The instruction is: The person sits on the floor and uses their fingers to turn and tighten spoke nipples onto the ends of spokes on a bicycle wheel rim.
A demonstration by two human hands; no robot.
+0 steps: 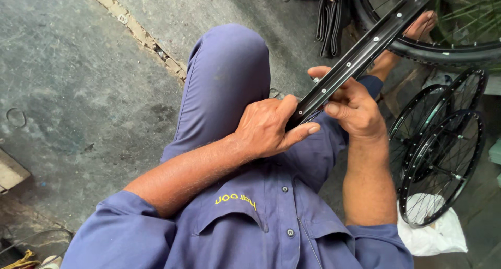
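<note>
A black bicycle rim (360, 52), bare of spokes and dotted with small silver eyelets along its inner face, runs on a slant from the person's lap up toward the top right corner. Its near end sits above the right thigh, caught between both hands. The left hand (269, 128) is closed around that lower end, fingers (308, 129) wrapped under the rim and thumb lying along its edge. The right hand (352, 107) grips the rim just beyond, touching the left, its fingers curled over the top and the thumb pressed against the side; both hands are shut firmly on the metal.

The person sits with the knees raised, dressed in blue work trousers (224, 81) and a matching blue shirt (261, 217) with short sleeves. A bare foot (422, 24) shows behind the rim at the upper right, beside a tyred wheel (443, 47) lying there. To the right, two black spoked wheels (438, 154) lean stacked together, over a white plastic bag (433, 232). Folded black inner tubes (331, 18) hang near the top. The concrete floor (78, 91) is grey and stained, with a cracked seam running across it
</note>
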